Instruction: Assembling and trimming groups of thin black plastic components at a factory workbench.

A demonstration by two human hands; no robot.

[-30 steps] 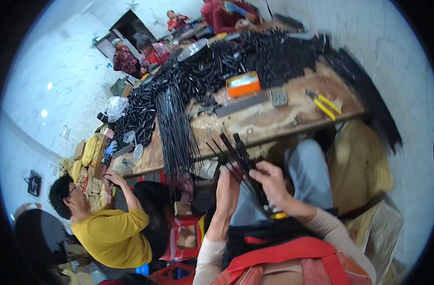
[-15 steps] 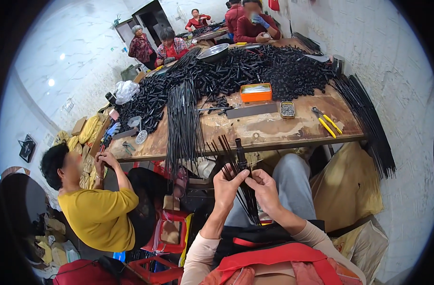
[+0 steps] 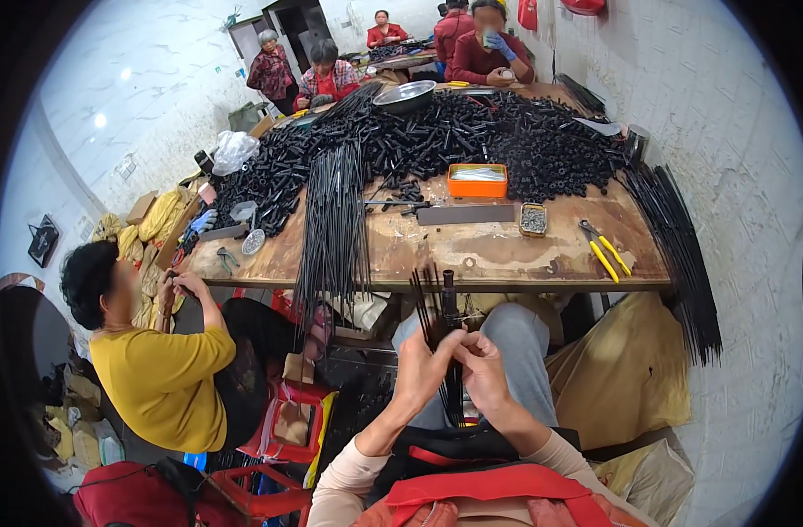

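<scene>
My left hand (image 3: 422, 367) is closed round a small bundle of thin black rods (image 3: 424, 303), whose ends fan out above the fingers and hang below. A black tubular piece with a stepped top (image 3: 450, 294) stands upright just above my fingertips; which fingers hold it is partly hidden. Close against it, my right hand (image 3: 487, 373) is pinched, its thumb and fingertips meeting those of the left. Whatever small thing lies in that pinch is too small to make out. Both hands are over my lap, in front of the table edge.
The wooden table (image 3: 507, 250) bears a heap of black tubes (image 3: 331, 132), long black rods (image 3: 336, 228), an orange box (image 3: 477, 182), a small tin (image 3: 532, 220) and yellow-handled pliers (image 3: 604, 255). A person in yellow (image 3: 160, 386) sits at my left, and others are at the far side.
The view has shifted, so the table sits lower in it. My hands stay together at the black tubular piece; a thin light wire seen at the right fingertips earlier is now hardly visible.
</scene>
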